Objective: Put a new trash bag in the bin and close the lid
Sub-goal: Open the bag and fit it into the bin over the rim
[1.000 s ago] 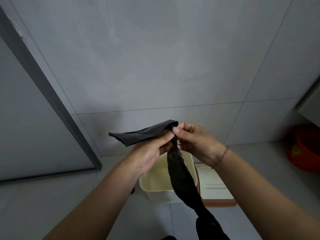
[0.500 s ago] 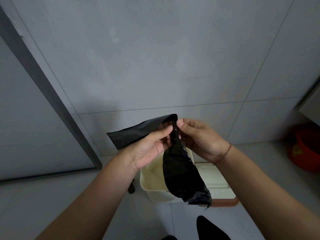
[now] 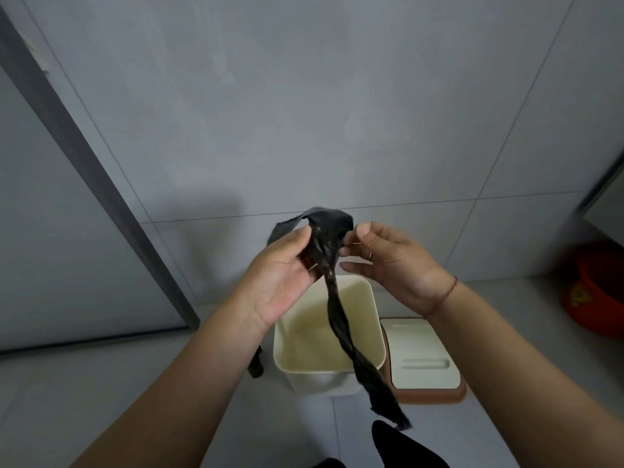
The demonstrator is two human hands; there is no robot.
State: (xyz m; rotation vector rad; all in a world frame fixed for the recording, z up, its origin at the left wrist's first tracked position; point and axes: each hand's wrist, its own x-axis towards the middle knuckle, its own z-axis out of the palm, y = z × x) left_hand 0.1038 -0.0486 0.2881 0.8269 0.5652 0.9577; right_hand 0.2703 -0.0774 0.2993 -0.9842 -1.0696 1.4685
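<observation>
A black trash bag (image 3: 341, 319) hangs twisted into a long strip over the bin. My left hand (image 3: 282, 275) pinches its top from the left, and my right hand (image 3: 388, 261) pinches the same top edge from the right with thumb and fingertips. Below them stands the cream bin (image 3: 297, 363), open and bare inside, on the floor against the wall. Its lid (image 3: 422, 359), cream with a brown rim, lies flat on the floor just right of the bin.
A grey tiled wall (image 3: 304, 113) rises right behind the bin. A dark door frame (image 3: 101, 184) slants down at the left. A red basin (image 3: 597, 288) sits on the floor at the far right. A small dark object (image 3: 255, 364) stands left of the bin.
The bag's bunched lower part has dropped and stretched into a long twisted strip. Both hands have shifted their pinch at its top and moved slightly apart.
</observation>
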